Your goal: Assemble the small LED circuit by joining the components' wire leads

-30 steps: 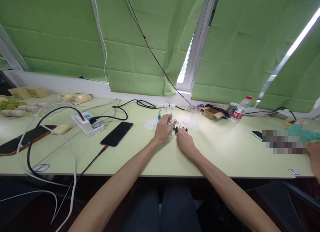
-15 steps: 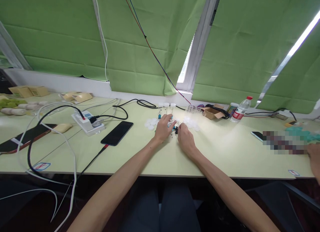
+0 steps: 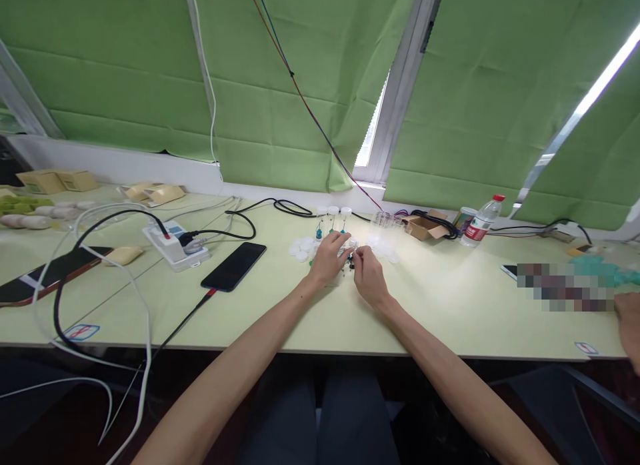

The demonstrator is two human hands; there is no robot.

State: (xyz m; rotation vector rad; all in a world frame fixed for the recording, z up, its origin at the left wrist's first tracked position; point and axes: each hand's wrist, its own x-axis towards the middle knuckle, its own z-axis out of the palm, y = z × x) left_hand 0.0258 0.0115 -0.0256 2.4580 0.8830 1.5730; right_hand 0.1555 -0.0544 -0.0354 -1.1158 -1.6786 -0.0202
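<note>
**A:** Since you asked what's closest to the camera: two bare forearms reach out over the desk edge, and both hands meet mid-desk. The left hand has its fingers curled down over a small clear vial. It looks like the grip is pinching it, though it's tiny from here.

**B:** And the other one?

**A:** The right hand sits just beside it, with thumb and forefinger pressed together on something small and dark. I can't tell exactly what. A few dark bits lie between the hands.

**B:** What's around them?

**A:** A phone on a cable is off to the left, and a power strip is past that. White caps are just behind the hands, with upright vials further back. A bottle is far right, by the green blinds.
</note>
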